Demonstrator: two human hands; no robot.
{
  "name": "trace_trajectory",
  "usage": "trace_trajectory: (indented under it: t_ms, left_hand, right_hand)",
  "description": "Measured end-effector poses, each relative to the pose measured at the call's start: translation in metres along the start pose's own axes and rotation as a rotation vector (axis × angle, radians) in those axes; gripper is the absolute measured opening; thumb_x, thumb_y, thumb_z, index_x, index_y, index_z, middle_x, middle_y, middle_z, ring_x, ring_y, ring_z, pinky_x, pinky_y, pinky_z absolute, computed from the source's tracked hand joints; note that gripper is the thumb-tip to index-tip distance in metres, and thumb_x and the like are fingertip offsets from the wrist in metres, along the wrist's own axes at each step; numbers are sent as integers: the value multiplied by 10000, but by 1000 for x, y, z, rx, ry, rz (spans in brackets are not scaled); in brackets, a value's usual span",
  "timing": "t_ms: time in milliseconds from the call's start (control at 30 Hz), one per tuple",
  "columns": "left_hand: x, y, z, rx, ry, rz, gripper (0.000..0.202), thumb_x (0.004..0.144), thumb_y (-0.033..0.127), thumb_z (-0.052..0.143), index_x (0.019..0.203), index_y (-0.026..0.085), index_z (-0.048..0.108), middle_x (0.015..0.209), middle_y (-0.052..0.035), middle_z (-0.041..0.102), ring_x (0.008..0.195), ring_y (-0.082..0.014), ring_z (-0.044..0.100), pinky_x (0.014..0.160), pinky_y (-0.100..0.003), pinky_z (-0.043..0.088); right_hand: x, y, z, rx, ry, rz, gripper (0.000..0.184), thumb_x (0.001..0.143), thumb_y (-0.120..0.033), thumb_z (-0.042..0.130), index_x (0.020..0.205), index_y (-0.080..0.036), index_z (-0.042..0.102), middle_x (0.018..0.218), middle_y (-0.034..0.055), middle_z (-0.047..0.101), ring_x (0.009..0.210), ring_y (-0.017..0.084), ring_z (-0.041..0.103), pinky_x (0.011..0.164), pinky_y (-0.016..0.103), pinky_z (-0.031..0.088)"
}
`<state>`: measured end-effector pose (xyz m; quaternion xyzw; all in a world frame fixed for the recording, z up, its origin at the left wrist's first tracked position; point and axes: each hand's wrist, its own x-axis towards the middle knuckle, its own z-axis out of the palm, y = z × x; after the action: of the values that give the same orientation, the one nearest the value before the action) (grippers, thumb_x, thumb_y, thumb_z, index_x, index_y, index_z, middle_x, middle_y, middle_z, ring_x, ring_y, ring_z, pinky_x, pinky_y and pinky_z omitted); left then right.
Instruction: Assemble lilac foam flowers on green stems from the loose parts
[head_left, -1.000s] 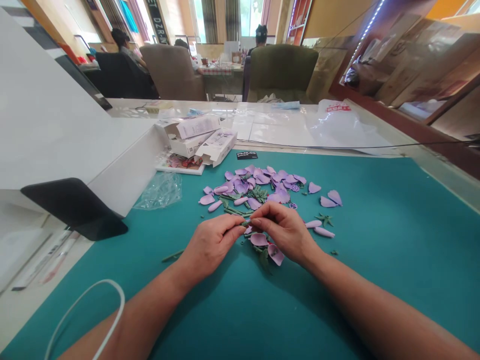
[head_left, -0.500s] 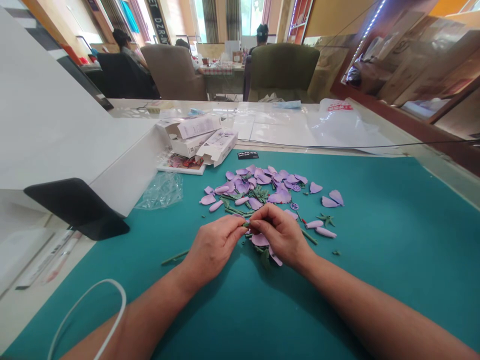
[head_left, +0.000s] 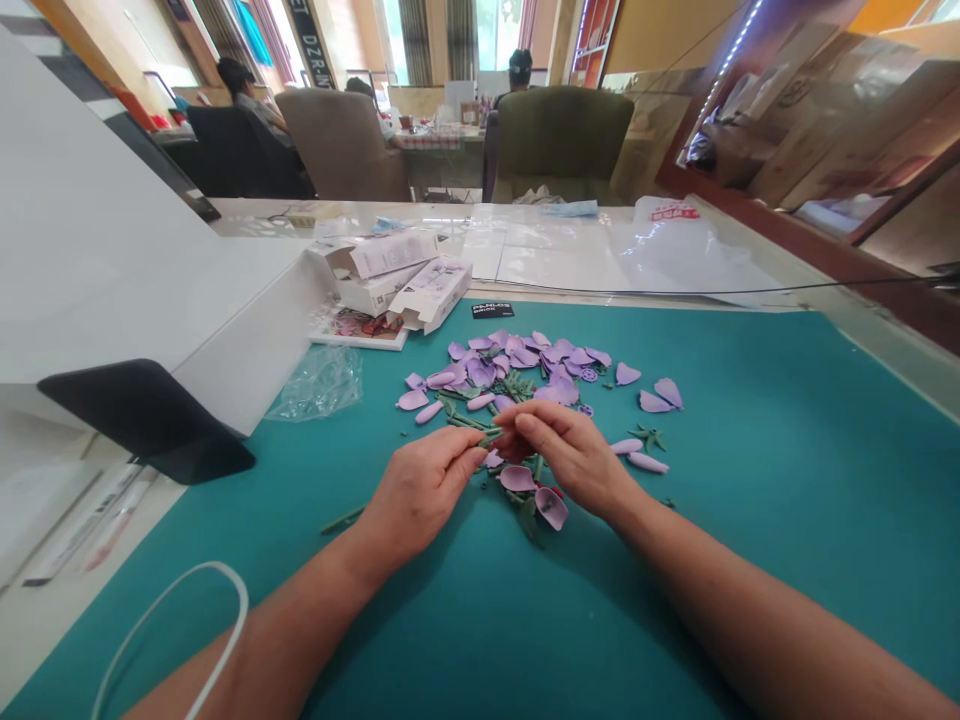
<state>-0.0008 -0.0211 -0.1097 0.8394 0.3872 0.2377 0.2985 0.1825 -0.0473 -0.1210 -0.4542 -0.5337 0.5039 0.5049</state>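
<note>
Your left hand pinching a thin green stem at frame centre, your right hand curled just beside it, its grip unclear, purple foam petals scattered above, on a teal mat

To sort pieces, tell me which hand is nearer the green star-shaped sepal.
Right hand: left of the green star-shaped sepal, apart from it. Left hand: farther left, beyond the right hand.
</note>
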Motion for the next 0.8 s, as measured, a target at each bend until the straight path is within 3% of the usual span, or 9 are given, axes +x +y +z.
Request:
trace_trajectory:
  t_ms: [100,300,433,567,667,800]
  left_hand:
    - [1,-2,-1,30,10,-21,295,936,359,420,1044,220,656,1038,-32,719,937,-190,656,812,-272,497]
    - [4,-10,-2,106,3,-38,398,915,484,387,1029,241,680,1016,-30,738,904,-210,673,841,-292,512]
    - [6,-13,-2,123,-27,-51,412,901,505,389,1019,243,685,998,-36,744,884,-227,680,831,-306,518]
    - [7,-14,-4,129,-53,-61,400,895,494,397,1013,247,688,964,-36,748,860,-234,685,784,-304,528]
    - [9,-15,-4,123,-67,-58,382,893,488,401,993,261,692,893,-28,751,850,-233,686,727,-282,530]
    - [10,-19,-2,127,-84,-73,409,894,504,384,1008,258,691,886,-37,747,846,-240,685,704,-288,527]
  right_hand:
    - [4,-11,-20,-86,92,-42,365,809,-543,606,878,-190,665,741,36,695,679,144,641,643,296,528]
    - [5,-44,-81,-420,222,-46,233,823,-410,606,828,-183,660,742,34,686,682,141,621,649,296,497]
    - [0,-53,-102,-911,95,55,164,845,-278,548,775,-185,663,718,22,675,666,142,589,619,277,432]
    - [1,-48,-103,-1357,-64,202,174,827,-187,524,759,-208,683,748,18,691,667,153,569,578,263,355]
    - [3,-44,-102,-1460,-146,236,192,812,-171,521,764,-224,699,787,18,708,697,164,581,562,256,330]
    - [2,-45,-103,-1433,-197,242,199,792,-157,525,760,-234,706,770,7,710,677,154,590,551,250,336]
